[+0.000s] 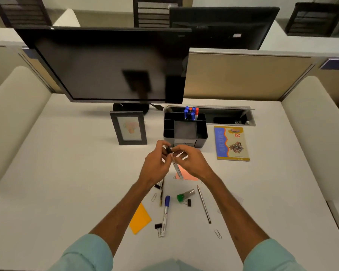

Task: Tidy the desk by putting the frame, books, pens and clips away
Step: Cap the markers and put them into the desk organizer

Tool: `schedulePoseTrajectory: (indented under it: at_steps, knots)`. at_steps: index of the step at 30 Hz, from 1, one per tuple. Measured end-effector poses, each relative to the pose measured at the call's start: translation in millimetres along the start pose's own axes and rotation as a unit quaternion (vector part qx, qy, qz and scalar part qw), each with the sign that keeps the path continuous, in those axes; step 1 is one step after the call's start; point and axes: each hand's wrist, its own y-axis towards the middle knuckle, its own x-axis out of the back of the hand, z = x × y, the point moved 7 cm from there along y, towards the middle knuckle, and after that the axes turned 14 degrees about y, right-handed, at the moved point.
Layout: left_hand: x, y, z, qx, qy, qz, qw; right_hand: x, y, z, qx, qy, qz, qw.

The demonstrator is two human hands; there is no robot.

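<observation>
head view: both hands are raised over the desk (67,173), meeting just in front of the organizer (202,132). left hand (155,165) pinches the black cap end of a white marker (177,169). right hand (193,163) pinches the barrel beside it, fingers of both curled on it. marker's long axis runs cap toward organizer, tail toward the person. stored markers (191,112) stand in the organizer's back slot, beyond the hands. likely capping, then drop-in. blue marker (165,212) and binder clip (158,225) lie loose nearer the person.
</observation>
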Motion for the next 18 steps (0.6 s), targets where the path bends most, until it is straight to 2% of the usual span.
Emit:
schedulePoseTrajectory:
  at_steps: [5,10,12,15,18]
  knots:
    - [-17,16,-19,-0.046,-0.038,-0.004,0.998,25,0,-1,0.020,-0.039,-0.030,0.999]
    - [-25,33,-25,-0.042,-0.068,-0.014,0.997,53,12,-3,0.021,-0.030,-0.074,0.997]
    - [-28,38,-24,-0.046,-0.024,-0.017,0.998,75,22,-1,0.025,-0.001,-0.139,0.990]
    - [-36,38,-22,-0.114,0.108,-0.020,0.987,113,41,10,0.055,0.009,-0.256,0.965]
    - [-54,34,-13,-0.184,0.203,0.036,0.961,141,65,21,0.088,0.004,-0.330,0.940]
